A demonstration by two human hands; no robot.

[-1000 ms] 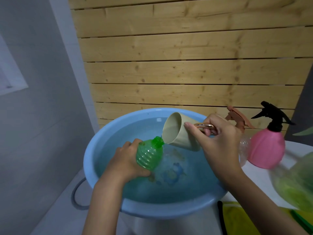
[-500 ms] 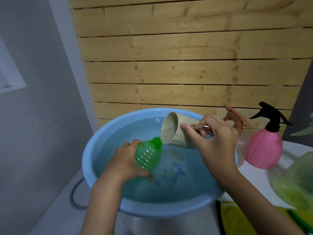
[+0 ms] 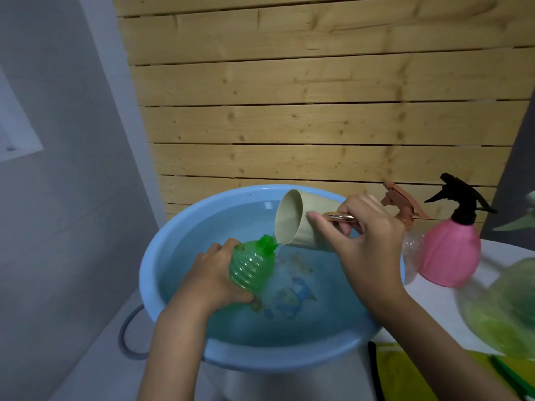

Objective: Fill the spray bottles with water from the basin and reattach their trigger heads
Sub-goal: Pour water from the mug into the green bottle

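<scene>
1. Two hands work over a light blue basin (image 3: pixel 147 273) that fills the lower middle of the frame and holds water (image 3: pixel 231 227).
2. Left hand (image 3: pixel 214 280), lower centre, wraps its fingers round the ribbed green bottle (image 3: pixel 250 269). The bottle tilts, its open neck pointing up and right, and its base is low over the water; whether it touches cannot be told.
3. Right hand (image 3: pixel 367 244), right of centre, grips the copper handle (image 3: pixel 340 217) of a beige cup (image 3: pixel 298 224), with one finger stretched along the cup's side.
4. The cup lies tipped to the left, and its lower lip is just beside the bottle's neck. A thin stream of water (image 3: pixel 276 247) runs down between them.
5. Open water lies in the basin's upper left, between the left hand and the far rim. More shows under the right wrist, where a printed picture appears on the basin floor.
6. The basin's far rim sits near the wooden slat wall (image 3: pixel 318 111), while the near rim curves across the bottom centre.
7. Right of the basin, on a white table (image 3: pixel 434 302), stand a clear bottle (image 3: pixel 411 247) with a brown trigger head (image 3: pixel 402 202) and a pink bottle (image 3: pixel 450 253) with a black trigger head (image 3: pixel 463 201). The two are just beside each other.
8. A blurred green shape (image 3: pixel 503 308) crowds the lower right edge, and a yellow cloth (image 3: pixel 405 371) lies below it.
9. A grey loop (image 3: pixel 127 337) sticks out under the basin's lower left rim.
</scene>
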